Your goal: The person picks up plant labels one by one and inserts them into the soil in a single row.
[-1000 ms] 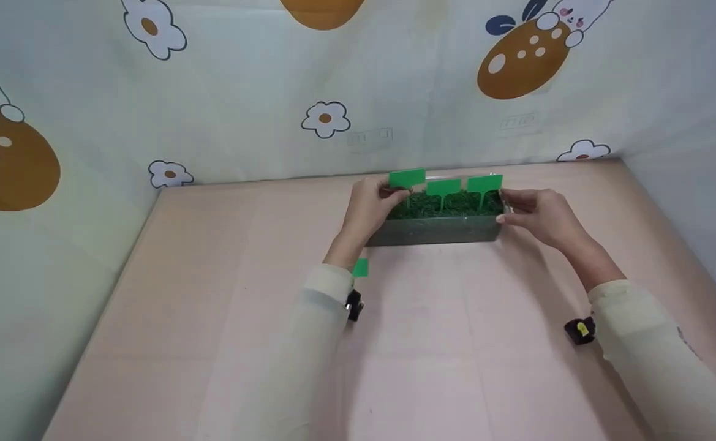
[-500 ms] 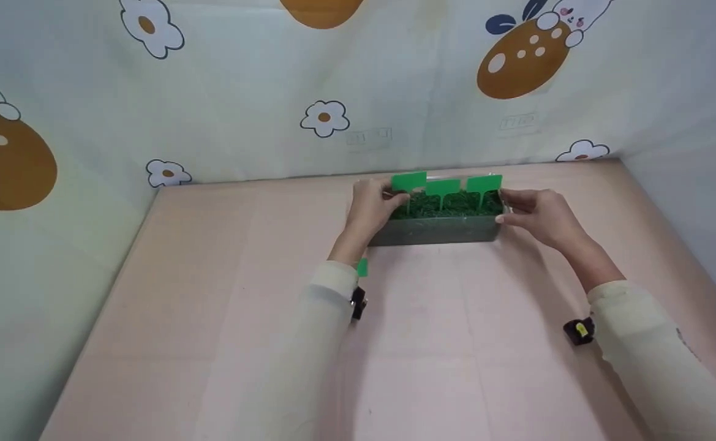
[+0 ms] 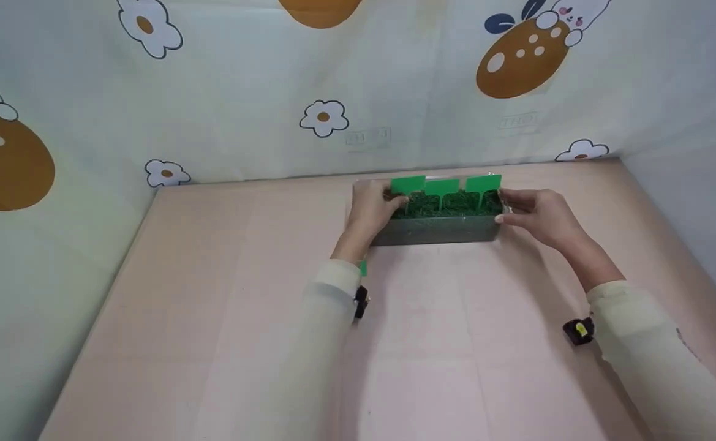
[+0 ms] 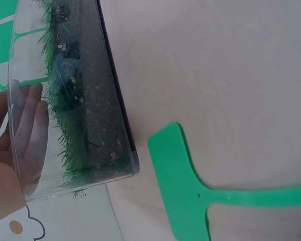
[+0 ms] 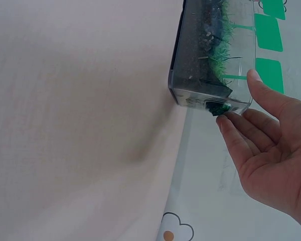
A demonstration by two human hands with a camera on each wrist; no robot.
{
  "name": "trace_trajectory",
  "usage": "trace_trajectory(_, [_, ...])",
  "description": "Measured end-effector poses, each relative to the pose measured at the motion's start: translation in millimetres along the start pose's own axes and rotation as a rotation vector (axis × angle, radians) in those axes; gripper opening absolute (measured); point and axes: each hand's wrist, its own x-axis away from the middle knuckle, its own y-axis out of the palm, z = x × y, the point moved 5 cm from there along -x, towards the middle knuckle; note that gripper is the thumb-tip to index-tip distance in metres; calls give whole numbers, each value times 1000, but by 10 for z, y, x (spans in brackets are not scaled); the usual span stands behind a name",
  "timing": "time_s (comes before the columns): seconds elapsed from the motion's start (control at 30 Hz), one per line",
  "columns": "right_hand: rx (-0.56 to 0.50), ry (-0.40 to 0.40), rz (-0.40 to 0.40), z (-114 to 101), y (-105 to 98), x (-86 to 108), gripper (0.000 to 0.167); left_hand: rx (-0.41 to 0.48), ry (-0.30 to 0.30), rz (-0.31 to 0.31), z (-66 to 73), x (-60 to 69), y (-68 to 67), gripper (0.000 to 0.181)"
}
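A clear box (image 3: pixel 437 233) with dark soil and green grass (image 3: pixel 426 205) sits near the back of the table. Three green T-shaped plant labels stand upright in a row in it. My left hand (image 3: pixel 368 211) pinches the leftmost label (image 3: pixel 408 184) near its stem; in the left wrist view the fingers reach behind the clear wall. At the box's right end, my right hand (image 3: pixel 544 215) steadies it, thumb and fingertips on the end wall and corner. The middle label (image 3: pixel 441 187) and right label (image 3: pixel 484 182) stand between the hands.
Another green label (image 4: pixel 173 181) lies on the table in front of the box, mostly hidden by the left wrist in the head view. A printed cloth wall (image 3: pixel 241 110) rises directly behind the box. The pinkish tabletop (image 3: pixel 180 294) stretches out in front.
The leftmost label has gone down a little into the grass, its top now about level with its neighbours. My left hand has shifted slightly right. The right hand stays put.
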Motion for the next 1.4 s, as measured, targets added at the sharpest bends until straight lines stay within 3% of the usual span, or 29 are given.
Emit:
trace_trajectory(0.5, [-1,15,-7,5,7,0,62,-63,-85,-18,-8,-12,20,18])
trace_trajectory(0.77, [-3,13,-8,1,8,0,63,39,-62,-18,1,-4,-24,20])
trace_trajectory(0.9, [-9,12,-10,-1,4,3,64,98,-78,-9,-8,-3,-74,22])
trace_trajectory(1.03, [-5,4,-5,-11,1,3,63,129,-87,34,-20,3,-150,22])
trace_trajectory(1.23, [0,0,-1,-15,1,-3,63,206,-6,151,-1,49,-290,17])
trace_trajectory(1.4, [-2,-4,1,-15,7,2,63,184,-1,200,-2,82,-342,11])
